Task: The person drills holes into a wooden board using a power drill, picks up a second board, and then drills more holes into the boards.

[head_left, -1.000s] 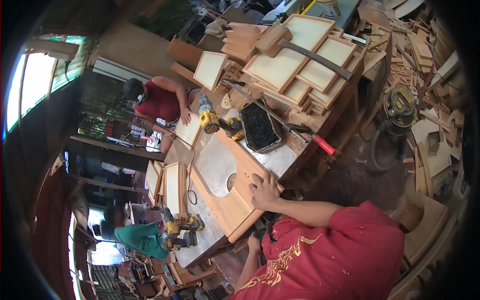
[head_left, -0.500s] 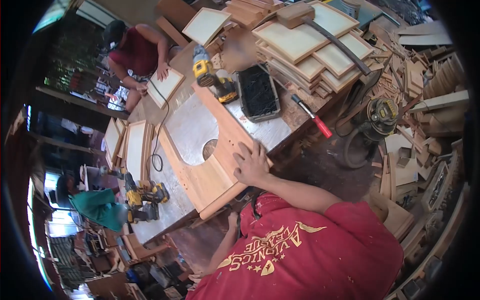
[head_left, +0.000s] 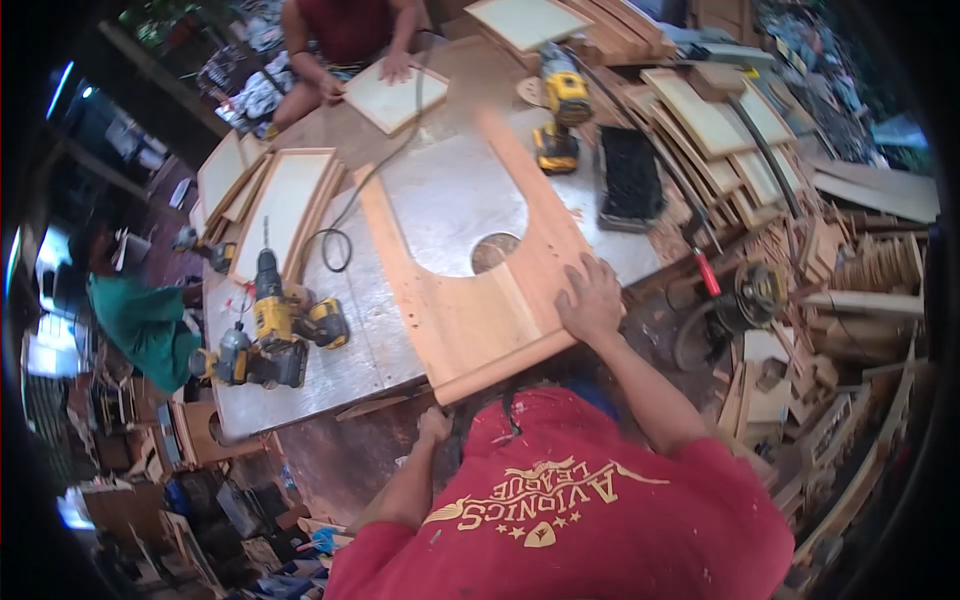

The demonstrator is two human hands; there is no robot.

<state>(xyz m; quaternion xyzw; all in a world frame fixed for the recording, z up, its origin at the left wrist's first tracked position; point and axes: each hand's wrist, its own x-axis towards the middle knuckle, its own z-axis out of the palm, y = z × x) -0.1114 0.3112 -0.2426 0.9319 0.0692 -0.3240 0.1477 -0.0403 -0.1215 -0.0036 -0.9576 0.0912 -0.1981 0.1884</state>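
Observation:
A U-shaped wooden panel [head_left: 480,310] with a large rounded cutout lies on the metal-topped table [head_left: 375,350], its near edge close to the table's front edge. My right hand [head_left: 592,298] rests on the panel's right near corner, palm down with fingers spread. Just below the left near corner is my left hand [head_left: 433,425], its fingers curled. Whether it grips the panel's edge or something underneath is hidden. Through the cutout, a round hole [head_left: 495,253] shows in the metal sheet.
Cordless drills [head_left: 275,315] stand at left beside framed panels [head_left: 290,200]. Another yellow drill [head_left: 562,100], a black tray [head_left: 628,180] and a red-handled tool [head_left: 706,272] lie at right. Across the table a person [head_left: 350,40] handles a framed panel [head_left: 390,95]; a green-shirted person [head_left: 140,310] is at left.
The view has swung, shifting the table scene. My left hand has shifted left along the near edge to the panel's corner. My right hand stays on the panel's right side.

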